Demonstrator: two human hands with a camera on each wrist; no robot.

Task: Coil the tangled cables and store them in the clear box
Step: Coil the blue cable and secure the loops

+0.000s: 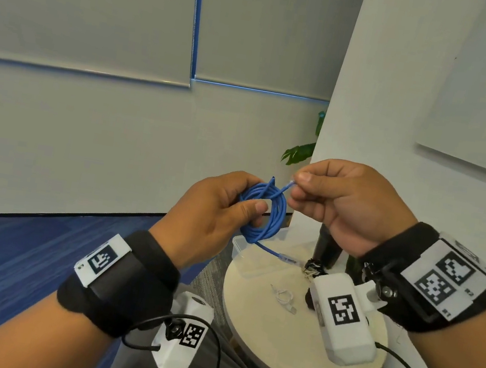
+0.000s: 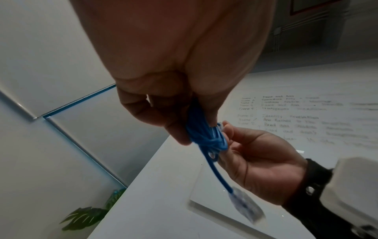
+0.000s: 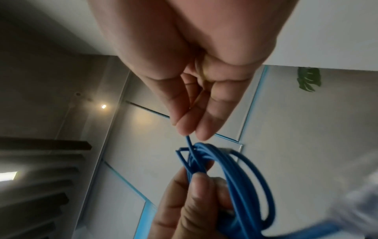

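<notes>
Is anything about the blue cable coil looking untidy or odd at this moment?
Slightly. The blue cable is coiled in the left hand, but one end with its clear plug hangs loose below the coil, above the clear box. The right hand pinches the other end at the top. No damage is visible.

Left hand (image 1: 215, 211), raised before the chest, fingers and thumb curled in a grip. Right hand (image 1: 349, 205), just beside it, thumb and forefinger pinched; both wrists wear black bands.
</notes>
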